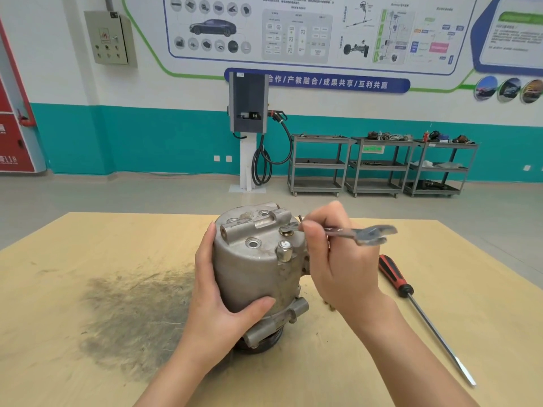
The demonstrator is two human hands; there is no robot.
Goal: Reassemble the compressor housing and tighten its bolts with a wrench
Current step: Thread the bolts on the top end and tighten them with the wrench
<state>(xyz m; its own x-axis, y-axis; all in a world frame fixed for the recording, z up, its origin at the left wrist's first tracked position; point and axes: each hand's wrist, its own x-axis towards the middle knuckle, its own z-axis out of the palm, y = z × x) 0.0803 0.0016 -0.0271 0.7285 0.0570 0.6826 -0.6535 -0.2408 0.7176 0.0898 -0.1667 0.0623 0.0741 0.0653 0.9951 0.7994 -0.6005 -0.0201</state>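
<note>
On top of compressor (255,268), bolt (286,230) directly left of right hand (338,259). Wrench (360,235) gripped there, shaft pointing right, away from bolt. Left hand (217,292) wrapped round housing.

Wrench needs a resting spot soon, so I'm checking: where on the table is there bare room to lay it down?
Bare wood lies to the right, between the right hand and the screwdriver, and beyond the screwdriver to the table edge. The far left corner is free too. Left of the compressor the wood carries a dark smudge. The centre is crowded by the left hand and the wrench.
</note>
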